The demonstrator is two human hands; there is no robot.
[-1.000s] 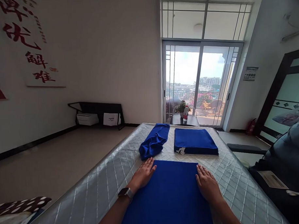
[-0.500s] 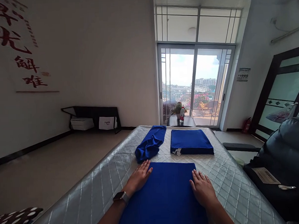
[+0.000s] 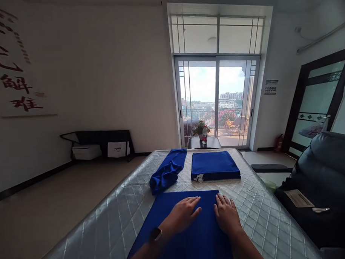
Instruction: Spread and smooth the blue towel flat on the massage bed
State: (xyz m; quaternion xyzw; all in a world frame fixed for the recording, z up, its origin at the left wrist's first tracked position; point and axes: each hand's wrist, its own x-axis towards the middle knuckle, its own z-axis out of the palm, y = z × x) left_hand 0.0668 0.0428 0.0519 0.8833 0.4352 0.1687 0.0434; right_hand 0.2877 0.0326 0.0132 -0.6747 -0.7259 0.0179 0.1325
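Observation:
A blue cloth (image 3: pixel 169 205) lies spread flat on the silver quilted table cover (image 3: pixel 124 206), its near end running out of view at the bottom. My left hand (image 3: pixel 183 214), with a watch on the wrist, is over the middle of this cloth with its fingers stretched out. On the cloth's right edge, near the far right corner, my right hand (image 3: pixel 226 212) rests flat and open. Beyond lie a crumpled blue cloth (image 3: pixel 167 173) on the left and a neat stack of folded blue cloths (image 3: pixel 215 165) with white labels on the right.
A black armchair (image 3: pixel 323 169) stands at the right, with a card (image 3: pixel 299 198) and a small white-handled object (image 3: pixel 320 210) on its seat. Behind the table are a bottle (image 3: pixel 204 136) and a potted plant (image 3: pixel 199 129) on a small stand. A low black shelf (image 3: pixel 102 137) stands along the wall.
My left hand has moved right, from the cloth's left edge to over its middle. My right hand stays at the right edge. The camera view has shifted slightly.

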